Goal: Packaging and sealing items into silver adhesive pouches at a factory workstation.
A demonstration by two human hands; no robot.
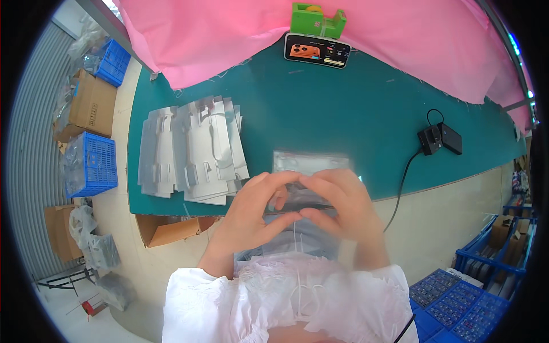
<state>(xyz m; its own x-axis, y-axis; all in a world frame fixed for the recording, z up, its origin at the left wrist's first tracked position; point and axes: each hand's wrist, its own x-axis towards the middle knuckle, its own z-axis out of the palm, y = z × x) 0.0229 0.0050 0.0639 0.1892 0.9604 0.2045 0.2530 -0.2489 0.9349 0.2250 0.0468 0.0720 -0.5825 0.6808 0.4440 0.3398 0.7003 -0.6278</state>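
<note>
I'm holding the left hand (250, 207) and right hand (355, 207) over clear plastic (311, 162), unable to tell whether fingers (280, 179) are clamping it.

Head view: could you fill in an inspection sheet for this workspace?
Surface: green tabletop, pink cloth along its far side.
Job's things: flat clear plastic piece by the hands; overlapping clear-and-white pieces at left.
Clutter: phone before a green tape dispenser; black adapter and flat black block at right.
Hands: left hand and right hand curved, fingertips close together; whether they grip anything is unclear.
Cables: black cable from the adapter past the near edge.
Surroundings: blue crates and cardboard box at left; blue trays of small parts, lower right.
</note>
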